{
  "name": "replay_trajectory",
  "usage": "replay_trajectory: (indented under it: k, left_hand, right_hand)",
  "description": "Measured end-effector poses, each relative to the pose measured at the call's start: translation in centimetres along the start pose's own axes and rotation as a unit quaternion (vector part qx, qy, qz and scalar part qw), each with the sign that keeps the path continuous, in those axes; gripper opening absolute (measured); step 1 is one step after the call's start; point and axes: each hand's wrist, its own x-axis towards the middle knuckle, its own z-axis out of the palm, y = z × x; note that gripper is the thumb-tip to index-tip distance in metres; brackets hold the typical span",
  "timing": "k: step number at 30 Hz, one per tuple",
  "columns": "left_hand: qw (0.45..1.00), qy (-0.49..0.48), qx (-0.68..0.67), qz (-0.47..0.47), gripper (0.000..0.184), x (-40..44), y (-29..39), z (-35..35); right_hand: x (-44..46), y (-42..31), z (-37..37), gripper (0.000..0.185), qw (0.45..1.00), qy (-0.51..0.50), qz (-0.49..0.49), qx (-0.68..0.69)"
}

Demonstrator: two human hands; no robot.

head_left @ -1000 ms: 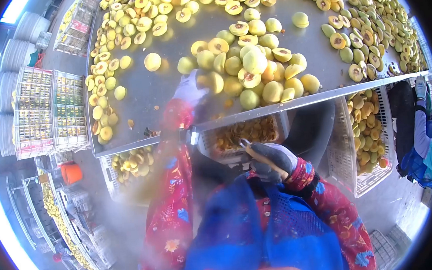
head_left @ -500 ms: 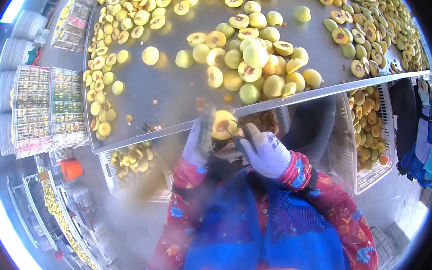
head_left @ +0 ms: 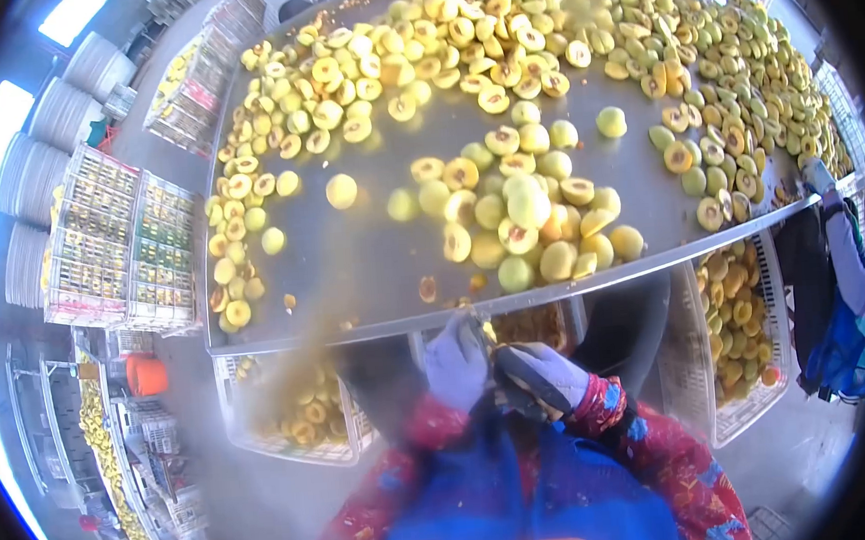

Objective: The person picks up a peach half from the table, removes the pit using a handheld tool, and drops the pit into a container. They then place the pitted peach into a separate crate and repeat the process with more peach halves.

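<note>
My left hand [head_left: 457, 359], in a pale lilac glove with a dark palm, is closed just below the table's front edge. A sliver of a yellow stone-fruit half [head_left: 489, 332] shows at its fingertips; the rest is hidden. Beside it, my right hand [head_left: 542, 378] is closed too, its dark-coated fingers curled toward the left hand. The thin curved pitting tool it held a moment ago is hidden now. A pile of whole and halved yellow-green stone fruit [head_left: 528, 205] lies on the metal table [head_left: 351, 251] beyond my hands.
Pitted halves spread along the table's left and back; a large heap [head_left: 731, 99] covers the right. Fruit crates stand below, at left [head_left: 350, 446] and right [head_left: 695, 372]. Stacked crates [head_left: 90, 254] rise at far left. Another person's gloved hand [head_left: 819, 177] rests at the right edge.
The view has tilted up, showing more of the table. My hands have drawn closer together, and the fruit half, plainly visible before, is now mostly covered. The other person's hand has appeared at right.
</note>
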Motion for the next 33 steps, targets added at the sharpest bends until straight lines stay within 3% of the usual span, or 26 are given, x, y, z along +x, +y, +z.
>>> replay_trajectory:
  k: [1, 2, 3, 4, 5, 7, 8, 9, 10, 11, 14, 16, 17, 18, 20, 22, 23, 24, 25, 26, 27, 29, 30, 31, 32, 33]
  left_hand:
    - [0.999, 0.013, 0.032, 0.005, 0.037, 0.2, 0.9, -0.3]
    - [0.998, 0.024, 0.063, 0.008, 0.032, 0.3, 1.6, -0.4]
    - [0.995, 0.034, 0.095, 0.012, 0.029, 0.5, 1.9, -0.4]
    - [0.983, 0.057, 0.144, 0.098, 0.028, 0.3, 0.9, 0.0]
    - [0.96, 0.081, 0.191, 0.186, 0.027, -0.1, -1.2, 0.7]
    - [0.918, 0.125, 0.21, 0.312, 0.02, 0.5, -0.8, 0.7]
    - [0.954, 0.09, 0.123, 0.257, 0.019, 0.7, 0.2, 0.4]
    - [0.979, 0.051, 0.034, 0.196, 0.018, 0.5, 1.1, 0.2]
    - [0.99, 0.007, -0.044, 0.134, 0.016, 0.5, 0.8, 0.2]
    - [0.99, -0.026, -0.12, 0.065, 0.015, 0.4, 0.6, 0.2]
    - [0.951, 0.04, 0.143, 0.272, 0.036, 0.4, -3.8, 1.4]
    - [0.85, 0.137, 0.359, 0.359, 0.049, 0.3, -6.8, 2.6]
    - [0.903, 0.135, 0.261, 0.312, 0.053, 0.4, -5.0, 2.0]
    - [0.918, 0.142, 0.229, 0.291, 0.049, 0.3, -4.5, 1.6]
    - [0.919, 0.191, 0.231, 0.255, 0.042, -0.1, -5.1, -0.4]
    - [0.887, 0.267, 0.313, 0.211, 0.036, -0.6, -6.9, -4.5]
    - [0.868, 0.259, 0.396, 0.15, 0.033, -0.9, -7.7, -7.2]
    - [0.817, 0.109, 0.566, 0.038, 0.042, -2.0, -8.2, -10.6]
    - [0.847, 0.131, 0.513, -0.044, 0.044, -1.7, -7.5, -12.5]
    - [0.866, 0.16, 0.458, -0.123, 0.046, -1.4, -6.9, -14.4]
    - [0.828, 0.193, 0.523, -0.066, 0.043, -0.8, -8.1, -15.3]
    - [0.876, 0.152, 0.453, -0.072, 0.043, 1.9, -4.0, -15.0]
    - [0.904, 0.129, 0.408, -0.004, 0.043, 4.1, -3.6, -14.2]
    - [0.925, 0.106, 0.359, 0.065, 0.043, 6.6, -3.9, -13.4]
    - [0.881, 0.099, 0.423, 0.189, 0.043, 10.2, -8.1, -11.9]
    - [0.939, 0.052, 0.339, 0.012, 0.043, 12.5, -1.1, -10.3]
  right_hand:
    - [0.4, 0.9, -0.1, 0.018, 0.975, 0.011, -0.152, -0.164]
    - [0.5, 1.4, -0.1, 0.018, 0.901, 0.022, -0.295, -0.318]
    - [0.3, 2.8, -0.2, 0.015, 0.896, 0.025, -0.253, -0.365]
    - [0.1, 4.2, -0.4, 0.014, 0.886, 0.024, -0.21, -0.412]
    - [0.0, 4.5, -0.5, 0.017, 0.948, -0.016, -0.153, -0.279]
    - [0.7, 5.7, -1.1, 0.026, 0.954, -0.064, -0.229, -0.184]
    - [0.6, 5.4, -1.3, 0.027, 0.989, -0.098, -0.092, 0.064]
    - [0.0, 5.1, -1.3, 0.03, 0.941, -0.125, 0.054, 0.309]
    - [-0.5, 4.4, -1.2, 0.032, 0.814, -0.144, 0.196, 0.528]
    - [-0.7, 3.1, -0.6, 0.038, 0.777, -0.146, 0.209, 0.575]
    - [0.2, 4.6, -0.4, 0.038, 0.688, -0.295, 0.132, 0.65]
    - [0.6, 4.8, 0.0, 0.032, 0.674, -0.318, 0.093, 0.661]
    - [1.5, 6.1, -0.2, 0.026, 0.648, -0.357, 0.08, 0.668]
    - [1.9, 6.8, -0.2, 0.023, 0.622, -0.395, 0.068, 0.673]
    - [0.6, 5.0, 0.1, 0.026, 0.643, -0.336, 0.075, 0.684]
    - [-0.1, 2.8, -0.3, 0.03, 0.646, -0.297, 0.101, 0.695]
    - [-0.2, 2.9, -1.1, 0.031, 0.734, -0.186, 0.133, 0.639]
    - [-0.3, 3.5, -1.9, 0.03, 0.755, -0.147, 0.152, 0.62]
    - [-0.4, 4.1, -2.7, 0.031, 0.775, -0.109, 0.173, 0.598]
    - [0.1, 5.9, -3.5, 0.029, 0.745, -0.184, 0.168, 0.619]
    - [0.6, 7.8, -4.3, 0.027, 0.713, -0.26, 0.163, 0.63]
    - [1.2, 9.3, -4.4, 0.033, 0.734, -0.221, 0.186, 0.614]
    - [1.2, 9.6, -4.3, 0.036, 0.746, -0.2, 0.197, 0.604]
    - [1.0, 8.8, -3.8, 0.032, 0.831, -0.126, 0.19, 0.507]
    - [0.7, 7.7, -3.0, 0.027, 0.899, -0.049, 0.177, 0.398]
    - [0.7, 6.9, -2.5, 0.024, 0.946, 0.028, 0.16, 0.279]
